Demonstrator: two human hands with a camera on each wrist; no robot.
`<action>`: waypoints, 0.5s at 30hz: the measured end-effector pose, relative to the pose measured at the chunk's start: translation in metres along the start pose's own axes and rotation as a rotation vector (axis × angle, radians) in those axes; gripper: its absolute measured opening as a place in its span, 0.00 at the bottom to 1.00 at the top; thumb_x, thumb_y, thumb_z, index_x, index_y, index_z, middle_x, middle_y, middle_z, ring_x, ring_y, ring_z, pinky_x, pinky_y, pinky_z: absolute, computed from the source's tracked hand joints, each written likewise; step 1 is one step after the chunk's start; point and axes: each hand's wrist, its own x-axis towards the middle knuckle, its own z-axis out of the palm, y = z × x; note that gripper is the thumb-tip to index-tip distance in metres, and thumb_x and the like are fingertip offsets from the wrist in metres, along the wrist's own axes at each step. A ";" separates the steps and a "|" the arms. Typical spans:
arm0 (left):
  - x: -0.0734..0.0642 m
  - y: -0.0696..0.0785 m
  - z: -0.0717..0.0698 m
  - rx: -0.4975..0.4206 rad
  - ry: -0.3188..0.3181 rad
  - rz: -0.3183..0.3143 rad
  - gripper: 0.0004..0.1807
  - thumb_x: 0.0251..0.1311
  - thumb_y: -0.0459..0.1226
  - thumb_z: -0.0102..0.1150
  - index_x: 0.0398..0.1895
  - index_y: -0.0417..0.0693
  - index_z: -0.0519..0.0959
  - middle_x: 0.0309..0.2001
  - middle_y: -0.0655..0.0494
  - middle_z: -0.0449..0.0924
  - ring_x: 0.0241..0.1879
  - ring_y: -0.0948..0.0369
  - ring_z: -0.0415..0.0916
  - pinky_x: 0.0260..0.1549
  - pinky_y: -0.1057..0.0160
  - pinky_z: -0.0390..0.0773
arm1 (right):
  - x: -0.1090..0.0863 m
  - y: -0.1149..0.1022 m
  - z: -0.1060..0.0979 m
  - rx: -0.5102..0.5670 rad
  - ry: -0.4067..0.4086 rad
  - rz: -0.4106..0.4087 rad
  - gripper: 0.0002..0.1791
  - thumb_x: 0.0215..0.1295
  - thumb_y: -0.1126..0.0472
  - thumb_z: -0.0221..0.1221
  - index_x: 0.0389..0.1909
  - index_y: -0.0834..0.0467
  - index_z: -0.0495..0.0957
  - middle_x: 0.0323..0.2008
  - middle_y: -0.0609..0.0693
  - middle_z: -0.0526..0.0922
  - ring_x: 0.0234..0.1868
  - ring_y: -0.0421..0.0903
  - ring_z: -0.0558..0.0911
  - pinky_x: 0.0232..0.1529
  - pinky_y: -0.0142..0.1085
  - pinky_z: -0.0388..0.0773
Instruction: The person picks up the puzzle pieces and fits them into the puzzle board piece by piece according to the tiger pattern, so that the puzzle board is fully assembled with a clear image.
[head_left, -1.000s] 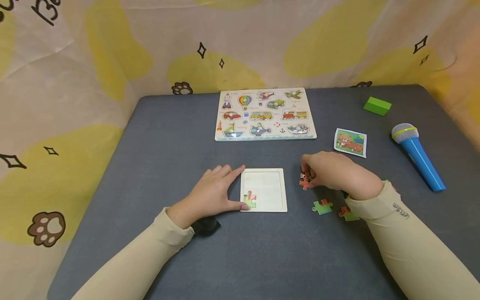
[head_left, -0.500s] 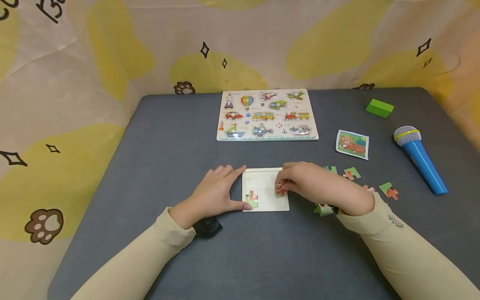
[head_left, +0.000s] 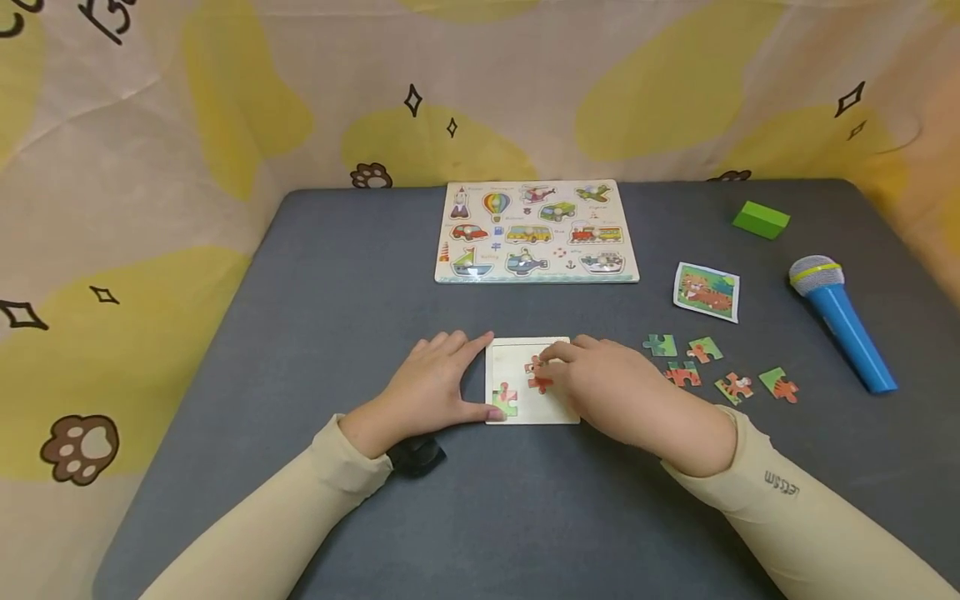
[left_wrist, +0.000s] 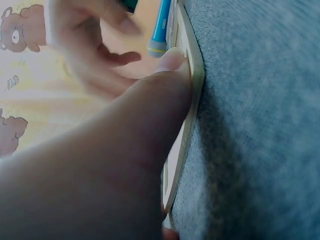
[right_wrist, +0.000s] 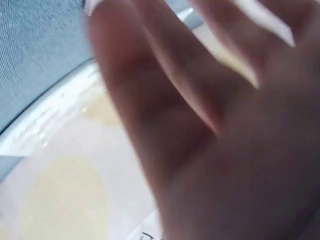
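Head view: the right hand (head_left: pixel 611 387) reaches over the right side of the white puzzle tray (head_left: pixel 525 353), fingers loosely extended; the left wrist view shows its thumb and a finger apart, nothing visible between them. Just left of the fingertips, near the tray's middle, is the red puzzle piece (head_left: pixel 537 384); whether a fingertip touches it cannot be told. Its visible part runs longest from near to far, though fingers hide its right edge. This hand is the nearer one.

What counts most, I judge, is the bare strip between that piece and the green corner piece (head_left: pixel 507 406), which lies to its left and closer to the person, in the tray's near left corner.

Further left, the left hand (head_left: pixel 423 387) spans the tray's left side with straight, spread fingers: forefinger at the far corner, thumb pressing the near one.

Outward to the right, five loose pieces (head_left: pixel 733 387) rest on the table (head_left: pixel 337 275), below a picture card (head_left: pixel 707 292).
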 end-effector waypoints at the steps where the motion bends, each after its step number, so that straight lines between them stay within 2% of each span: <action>1: 0.000 0.000 0.000 0.002 0.001 0.001 0.59 0.51 0.68 0.74 0.80 0.47 0.65 0.50 0.54 0.74 0.49 0.56 0.70 0.47 0.54 0.69 | -0.002 -0.001 0.000 -0.014 -0.013 -0.032 0.21 0.61 0.70 0.70 0.56 0.54 0.87 0.57 0.50 0.83 0.53 0.53 0.82 0.47 0.45 0.81; 6: -0.001 0.000 0.002 0.002 0.002 0.008 0.59 0.51 0.68 0.73 0.81 0.47 0.65 0.49 0.55 0.74 0.48 0.56 0.70 0.46 0.54 0.68 | -0.006 -0.004 0.006 -0.024 -0.039 -0.124 0.23 0.63 0.68 0.71 0.59 0.54 0.86 0.58 0.52 0.82 0.56 0.55 0.81 0.53 0.48 0.81; 15: 0.000 0.000 0.001 0.008 0.001 0.001 0.59 0.51 0.68 0.73 0.81 0.47 0.64 0.50 0.54 0.75 0.48 0.55 0.71 0.46 0.54 0.68 | -0.005 -0.005 0.007 -0.001 -0.022 -0.152 0.23 0.61 0.67 0.73 0.58 0.54 0.86 0.57 0.53 0.81 0.54 0.55 0.81 0.52 0.48 0.81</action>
